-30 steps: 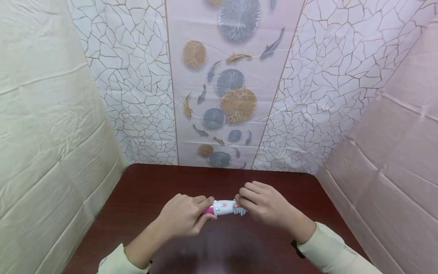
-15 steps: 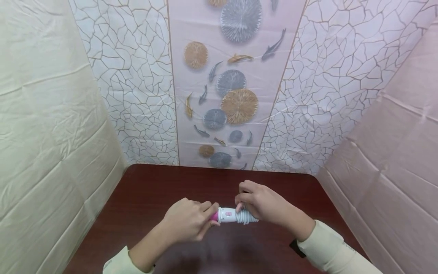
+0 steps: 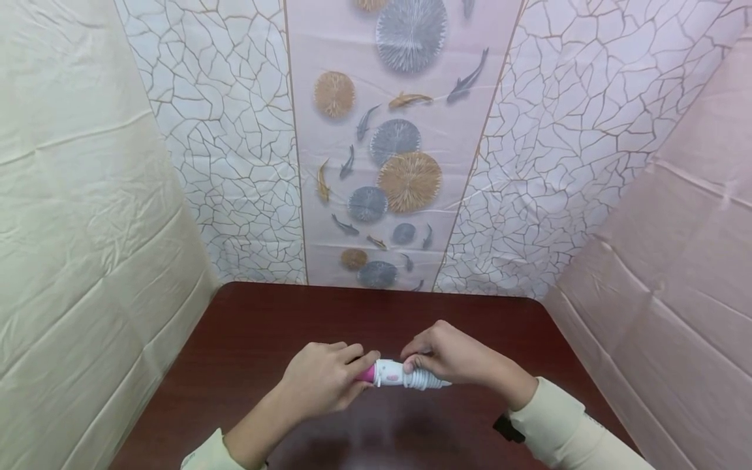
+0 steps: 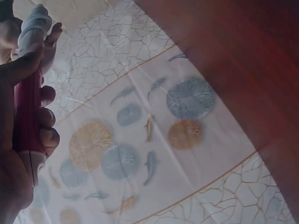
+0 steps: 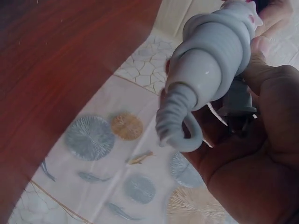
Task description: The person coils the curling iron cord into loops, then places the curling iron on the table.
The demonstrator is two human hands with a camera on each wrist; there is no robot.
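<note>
A pink-and-white hair straightener (image 3: 386,372) is held level above the table, its pale cord (image 3: 423,379) wound in several turns round the white handle end. My left hand (image 3: 320,380) grips the pink barrel (image 4: 28,109), fingers curled round it in the left wrist view. Beside the small pink switch, my right hand (image 3: 458,356) pinches the cord with thumb and fingers against the handle. In the right wrist view, a grey plug (image 5: 238,100) sits by the palm behind the coils, partly hidden. The ribbed cord sleeve (image 5: 174,109) and a small cord loop stick out at the handle's end.
A dark red-brown table (image 3: 282,313) with rounded far corners lies below both hands. Patterned cloth (image 3: 235,163) hangs behind it, and plain cream cloth walls (image 3: 94,261) stand at either side.
The straightener and my left hand have shifted slightly right and down. My right hand has turned over the handle from its end, so the cord coils and the tip now show.
</note>
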